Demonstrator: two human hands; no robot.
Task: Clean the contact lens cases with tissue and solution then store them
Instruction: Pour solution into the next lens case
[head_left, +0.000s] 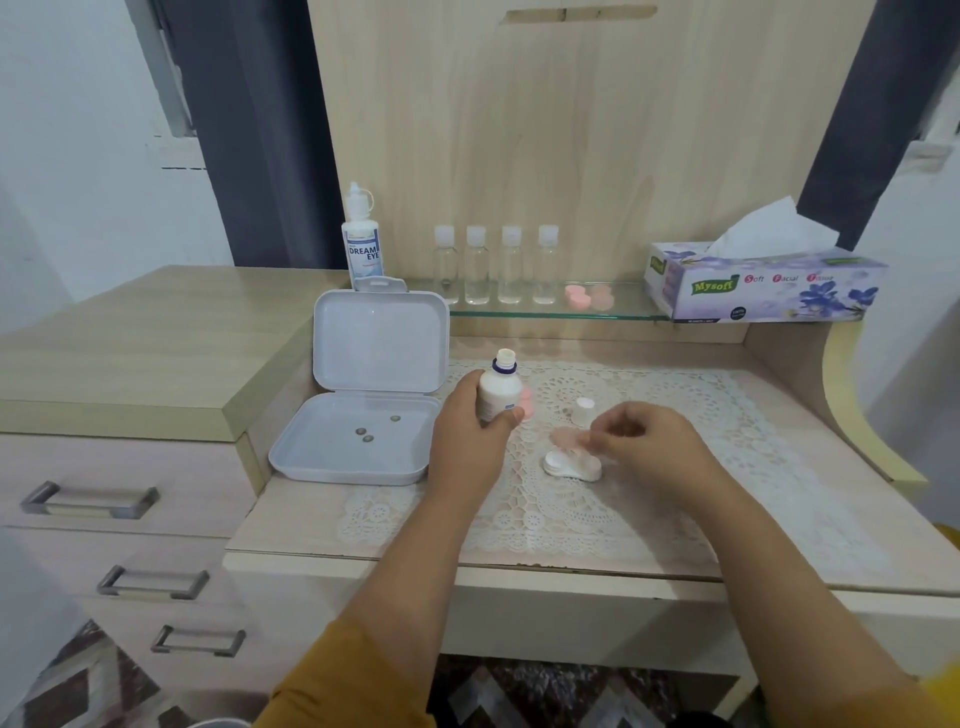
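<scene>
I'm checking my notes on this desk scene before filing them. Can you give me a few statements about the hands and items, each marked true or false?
1. The left hand grips a small white bottle with its cap off. True.
2. The storage box beside it is closed. False: its lid stands open, with a few small round things lying in the bottom half.
3. Four clear bottles stand on the glass shelf. True.
4. The tissue box lies on the lace mat. False: it rests up at the shelf's right end.
5. A white lens case lies under the right hand. True.
</scene>
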